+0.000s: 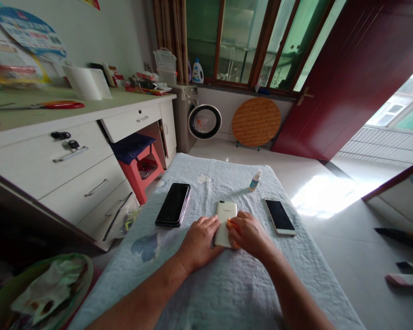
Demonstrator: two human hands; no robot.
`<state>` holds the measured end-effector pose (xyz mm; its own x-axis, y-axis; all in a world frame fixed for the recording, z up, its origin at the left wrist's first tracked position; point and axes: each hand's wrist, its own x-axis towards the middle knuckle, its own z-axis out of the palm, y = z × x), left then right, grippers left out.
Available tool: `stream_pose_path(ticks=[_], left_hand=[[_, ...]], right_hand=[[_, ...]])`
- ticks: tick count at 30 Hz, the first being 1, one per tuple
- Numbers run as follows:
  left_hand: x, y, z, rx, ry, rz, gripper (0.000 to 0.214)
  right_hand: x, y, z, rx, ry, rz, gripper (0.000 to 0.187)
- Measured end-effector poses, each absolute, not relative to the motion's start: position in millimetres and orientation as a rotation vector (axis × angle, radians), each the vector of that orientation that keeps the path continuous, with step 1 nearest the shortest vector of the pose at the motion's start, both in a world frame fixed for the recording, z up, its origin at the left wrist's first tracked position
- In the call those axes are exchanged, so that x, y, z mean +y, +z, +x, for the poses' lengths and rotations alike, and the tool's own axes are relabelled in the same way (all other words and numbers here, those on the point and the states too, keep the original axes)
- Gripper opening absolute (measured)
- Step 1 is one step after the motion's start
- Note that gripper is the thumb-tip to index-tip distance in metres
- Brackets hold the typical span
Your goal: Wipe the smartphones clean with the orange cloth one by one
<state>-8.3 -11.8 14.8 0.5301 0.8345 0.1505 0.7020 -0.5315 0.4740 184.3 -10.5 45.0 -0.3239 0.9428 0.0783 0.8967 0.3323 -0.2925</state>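
A white smartphone (225, 211) lies face down on the cloth-covered table, its camera end pointing away from me. My left hand (200, 240) steadies it along the left edge, fingers together on its side. With closed fingers, my right hand (248, 233) presses a small orange cloth (230, 223) onto the phone's back; most of that cloth is hidden under the hand. To the left rests a black smartphone (174, 205), screen up. On the right is a second white smartphone (280, 217) with a dark screen. Beyond it stands a small spray bottle (255, 180).
A pale blue quilted cloth (199, 169) covers the table. Left of it are a pink stool (137, 169) and a white desk (79, 160) with drawers. A washing machine (186, 105) with its door ajar stands behind, near a round wooden tabletop (256, 121). A basket (87, 275) sits lower left.
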Motion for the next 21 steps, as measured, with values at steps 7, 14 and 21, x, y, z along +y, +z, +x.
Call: stream_pose_path(ticks=[7,14,21], left_hand=[[-12,15,-7,1.266,0.54,2.409,0.06],[-13,18,-6,1.281,0.524,2.393,0.058],[-14,18,-4,1.278,0.501,2.394,0.055]], right_hand=[[11,21,183,-2.201,0.125,-1.804,0.027],[25,8,182,-2.076,0.066,-1.948,0.028],[38,16,170,-2.093,0.085,-2.024,0.032]])
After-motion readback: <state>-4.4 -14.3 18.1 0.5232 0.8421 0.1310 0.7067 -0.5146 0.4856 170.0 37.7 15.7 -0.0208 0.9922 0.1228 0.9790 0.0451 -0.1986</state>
